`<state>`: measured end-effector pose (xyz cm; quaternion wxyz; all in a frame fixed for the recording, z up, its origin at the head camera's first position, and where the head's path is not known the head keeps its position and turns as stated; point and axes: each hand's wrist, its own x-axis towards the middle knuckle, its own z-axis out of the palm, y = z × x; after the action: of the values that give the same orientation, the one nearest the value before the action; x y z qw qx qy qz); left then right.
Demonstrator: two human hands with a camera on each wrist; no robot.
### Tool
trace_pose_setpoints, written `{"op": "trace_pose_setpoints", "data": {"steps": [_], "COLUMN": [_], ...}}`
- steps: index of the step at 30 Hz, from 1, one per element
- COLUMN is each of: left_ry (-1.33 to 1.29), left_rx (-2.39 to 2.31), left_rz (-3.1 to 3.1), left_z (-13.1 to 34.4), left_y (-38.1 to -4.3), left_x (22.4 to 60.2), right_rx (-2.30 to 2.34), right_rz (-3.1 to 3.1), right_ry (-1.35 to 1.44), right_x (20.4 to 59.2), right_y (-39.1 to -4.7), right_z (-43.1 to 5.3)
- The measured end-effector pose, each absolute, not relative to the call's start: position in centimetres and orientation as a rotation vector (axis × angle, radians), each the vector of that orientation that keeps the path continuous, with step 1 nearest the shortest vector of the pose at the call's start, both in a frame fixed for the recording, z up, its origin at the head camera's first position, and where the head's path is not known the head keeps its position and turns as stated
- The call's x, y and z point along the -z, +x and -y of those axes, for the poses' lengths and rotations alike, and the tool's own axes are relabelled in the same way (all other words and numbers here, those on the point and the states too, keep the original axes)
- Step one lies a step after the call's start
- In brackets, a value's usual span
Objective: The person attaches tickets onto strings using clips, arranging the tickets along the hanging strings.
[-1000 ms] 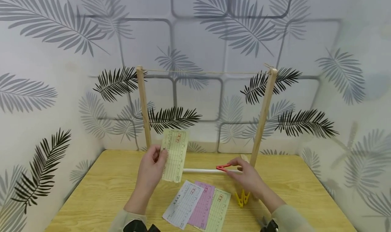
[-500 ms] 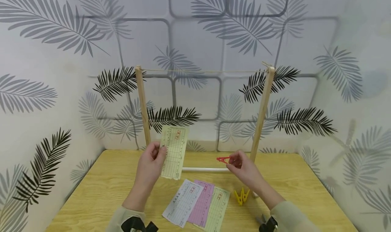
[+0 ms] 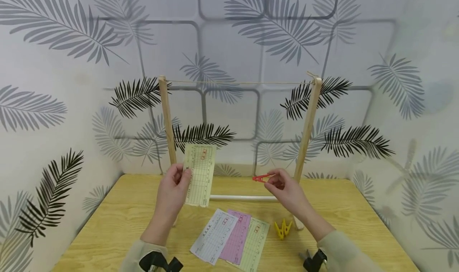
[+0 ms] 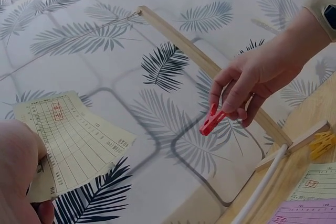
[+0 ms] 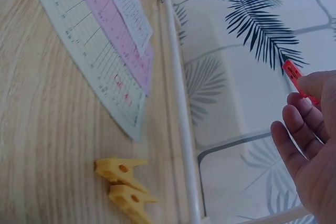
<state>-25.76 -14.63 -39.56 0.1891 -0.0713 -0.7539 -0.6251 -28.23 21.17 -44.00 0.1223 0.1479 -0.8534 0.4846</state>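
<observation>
My left hand (image 3: pixel 171 190) pinches a pale yellow printed form (image 3: pixel 199 176) by its left edge and holds it upright above the table. In the left wrist view the same form bends slightly away from the thumb. Over to the right, my right hand (image 3: pixel 288 190) grips a red clothespin (image 3: pixel 261 178) by its handle ends between thumb and forefinger, its nose pointing left toward the form. A gap separates the clothespin from the form. Both are well below a thin string (image 3: pixel 236 82) stretched between two wooden posts (image 3: pixel 309 124).
White (image 3: pixel 215 236), pink (image 3: pixel 234 240) and yellow (image 3: pixel 255 244) forms overlap on the wooden table (image 3: pixel 118 216). Yellow clothespins (image 3: pixel 283 229) lie right of them. A white rod (image 3: pixel 244 198) joins the posts low down. Patterned walls stand behind and at the sides.
Both hands have risen a little, carrying the form and the red clothespin. The form has shifted slightly left. The loose forms and yellow clothespins lie as before.
</observation>
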Motion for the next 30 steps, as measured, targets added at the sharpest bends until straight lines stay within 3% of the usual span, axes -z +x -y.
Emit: {"op": "trace_pose_setpoints", "data": {"steps": [30], "left_ry": [-0.241], "left_rx": [1.713], "left_rz": [2.056], "left_z": [15.7], "left_y": [-26.4], "left_x": [37.0], "right_rx": [-1.374], "right_rz": [2.361], "right_ry": [0.586], "right_x": [33.3], "right_y": [-28.3], "right_z": [-18.4]}}
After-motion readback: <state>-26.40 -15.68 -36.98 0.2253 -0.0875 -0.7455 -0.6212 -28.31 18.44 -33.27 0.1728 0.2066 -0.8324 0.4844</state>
